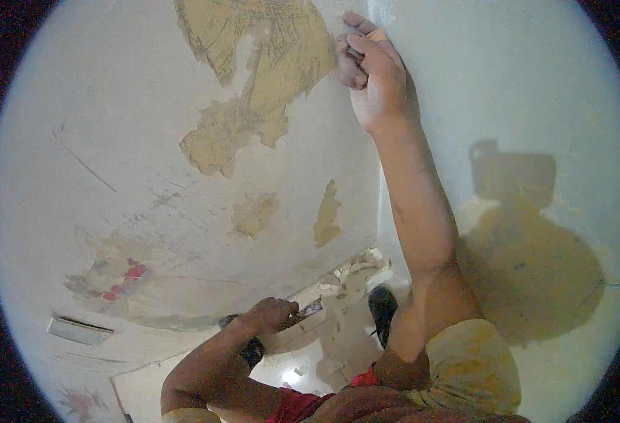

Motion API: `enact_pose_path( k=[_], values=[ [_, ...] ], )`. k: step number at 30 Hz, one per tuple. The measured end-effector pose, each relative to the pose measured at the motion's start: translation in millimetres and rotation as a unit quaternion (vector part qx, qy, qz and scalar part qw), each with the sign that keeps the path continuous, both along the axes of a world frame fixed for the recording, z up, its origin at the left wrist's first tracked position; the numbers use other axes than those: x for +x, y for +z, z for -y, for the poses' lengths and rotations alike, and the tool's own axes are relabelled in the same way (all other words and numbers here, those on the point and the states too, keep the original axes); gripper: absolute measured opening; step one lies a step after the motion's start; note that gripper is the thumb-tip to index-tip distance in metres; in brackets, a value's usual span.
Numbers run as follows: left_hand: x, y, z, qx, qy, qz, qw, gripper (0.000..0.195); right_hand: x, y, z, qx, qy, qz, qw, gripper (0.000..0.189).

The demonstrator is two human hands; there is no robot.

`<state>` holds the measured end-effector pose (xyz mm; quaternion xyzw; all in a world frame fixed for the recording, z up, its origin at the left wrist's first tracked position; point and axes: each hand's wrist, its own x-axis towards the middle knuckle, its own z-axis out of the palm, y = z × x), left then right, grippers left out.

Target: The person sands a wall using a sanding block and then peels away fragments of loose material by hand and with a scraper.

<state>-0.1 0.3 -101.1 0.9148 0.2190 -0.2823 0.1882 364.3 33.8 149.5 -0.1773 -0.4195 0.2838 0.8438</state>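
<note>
My right hand reaches up to the inside corner of the wall, its fingers curled and dusted pale. A small orange-tan patch shows by the fingertips, but I cannot tell whether it is something held. Lower down, my left hand is closed around a flat tool, probably a putty knife, with its stained blade pointing right. The handle is hidden in the fist. To the left of my right hand, the painted wall has a large bare tan patch where the coating has come off.
Smaller bare patches and red marks dot the wall. A white wall plate sits at lower left. Flakes and debris lie along the floor's edge, near my dark shoe. The adjoining wall carries my shadow.
</note>
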Motion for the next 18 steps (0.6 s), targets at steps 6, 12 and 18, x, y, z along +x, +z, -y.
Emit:
enact_pose_path(
  k=[6, 12, 18],
  values=[
    [5.3, 5.6, 2.2, -0.010, 0.005, 0.004, 1.000, 0.033, -6.5, 0.7, 1.7, 0.017, 0.063, 0.015, 0.998, 0.042],
    [6.2, 13.7, 4.4, 0.001, 0.013, 0.005, 1.000, 0.033, -2.3, 2.9, 1.5, 0.030, 0.032, -0.084, 0.996, 0.042],
    [4.6, 10.0, 4.7, -0.001, 0.018, -0.017, 1.000, 0.034, -2.7, 2.8, 0.7, 0.021, 0.064, -0.097, 0.993, 0.041]
  ],
)
